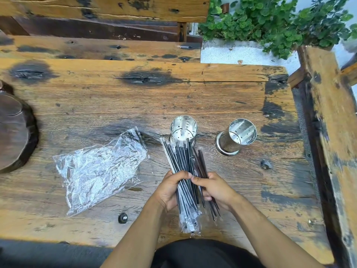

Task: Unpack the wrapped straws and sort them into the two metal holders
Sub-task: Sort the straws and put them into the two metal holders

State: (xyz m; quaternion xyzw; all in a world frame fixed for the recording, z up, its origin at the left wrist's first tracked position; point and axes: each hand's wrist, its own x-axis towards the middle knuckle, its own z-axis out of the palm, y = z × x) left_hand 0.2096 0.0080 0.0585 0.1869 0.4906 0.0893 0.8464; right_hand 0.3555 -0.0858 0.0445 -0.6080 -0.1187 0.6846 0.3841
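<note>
A bundle of black, individually wrapped straws (180, 157) fans out over the wooden table (96, 105), its tips reaching the left metal holder (184, 128). My left hand (170, 189) grips the bundle from the left. A smaller bunch of dark brown straws (201, 163) sits in the grip of my right hand (214, 188), whose fingertips also touch the black ones. The right metal holder (238, 136) stands apart, upright and perforated. Both holders show bare insides.
A crumpled clear plastic bag (98, 169) lies left of the hands. A dark round wooden slab (15, 132) sits at the table's left edge. A wooden bench (332, 132) runs along the right side, with green plants (280, 24) beyond the table's far corner.
</note>
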